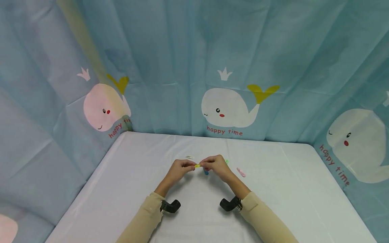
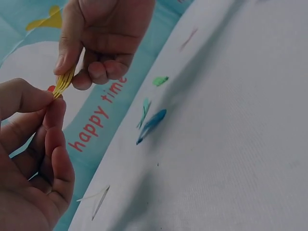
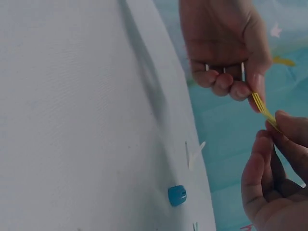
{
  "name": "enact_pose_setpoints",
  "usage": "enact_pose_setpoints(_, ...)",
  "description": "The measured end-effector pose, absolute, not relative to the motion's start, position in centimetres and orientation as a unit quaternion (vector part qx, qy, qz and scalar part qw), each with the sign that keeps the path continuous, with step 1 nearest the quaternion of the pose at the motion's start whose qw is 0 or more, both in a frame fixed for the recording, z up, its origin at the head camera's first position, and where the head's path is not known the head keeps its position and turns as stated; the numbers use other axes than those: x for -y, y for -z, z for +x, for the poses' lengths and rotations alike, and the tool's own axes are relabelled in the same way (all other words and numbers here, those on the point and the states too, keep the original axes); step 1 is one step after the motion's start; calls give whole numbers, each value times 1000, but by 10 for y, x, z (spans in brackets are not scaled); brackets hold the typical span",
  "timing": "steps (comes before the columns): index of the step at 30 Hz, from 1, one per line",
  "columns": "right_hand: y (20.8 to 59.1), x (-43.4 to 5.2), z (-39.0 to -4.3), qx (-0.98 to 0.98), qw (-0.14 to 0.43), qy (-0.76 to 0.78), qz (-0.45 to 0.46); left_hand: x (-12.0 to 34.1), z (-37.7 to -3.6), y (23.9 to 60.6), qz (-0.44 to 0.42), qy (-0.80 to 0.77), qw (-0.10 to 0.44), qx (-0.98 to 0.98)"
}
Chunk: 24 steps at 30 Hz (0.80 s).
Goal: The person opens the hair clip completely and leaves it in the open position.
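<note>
Above the white table, both hands pinch a small yellow hair clip [image 1: 197, 165] between thumb and fingertips. The left hand [image 1: 177, 171] has one end and the right hand [image 1: 219, 167] the other. Close up in the left wrist view, the yellow clip [image 2: 63, 84] shows several thin parallel strips, its ends covered by the fingers. Below the hands lies a blue hair clip [image 2: 153, 124], with a teal clip [image 2: 144, 113] and a green clip [image 2: 160, 81] beside it. A white clip [image 3: 192, 156] lies spread in a V beyond the left hand.
A pink hair clip [image 1: 241, 172] lies to the right of the right hand. The table [image 1: 288, 202] has a white cloth, and a light-blue whale-print curtain [image 1: 170, 67] hangs behind it. Black wrist devices [image 1: 171, 206] sit at both sleeve cuffs.
</note>
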State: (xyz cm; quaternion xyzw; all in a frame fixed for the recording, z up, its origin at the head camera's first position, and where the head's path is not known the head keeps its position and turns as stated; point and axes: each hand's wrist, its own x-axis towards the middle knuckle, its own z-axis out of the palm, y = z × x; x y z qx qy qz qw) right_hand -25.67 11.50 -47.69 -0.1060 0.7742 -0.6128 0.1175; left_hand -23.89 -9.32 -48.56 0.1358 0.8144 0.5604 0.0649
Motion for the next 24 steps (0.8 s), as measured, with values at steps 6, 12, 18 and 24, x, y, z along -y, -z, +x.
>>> enact_pose_setpoints(6, 473, -114, -254, -699, 178, 690, -60, 96, -240, 483, 118, -607, 101, -779)
enact_pose_setpoints(12, 464, -113, -246, -663, 205, 719, -42, 98, -241, 482, 80, -671, 140, -723)
enact_pose_setpoints(18, 462, -113, -244, -652, 218, 725, -53, 100, -240, 480, 60, -733, 162, -658)
enact_pose_setpoints(24, 467, -111, -246, -629, 221, 745, -28, 99, -241, 480, 46, -755, 179, -630)
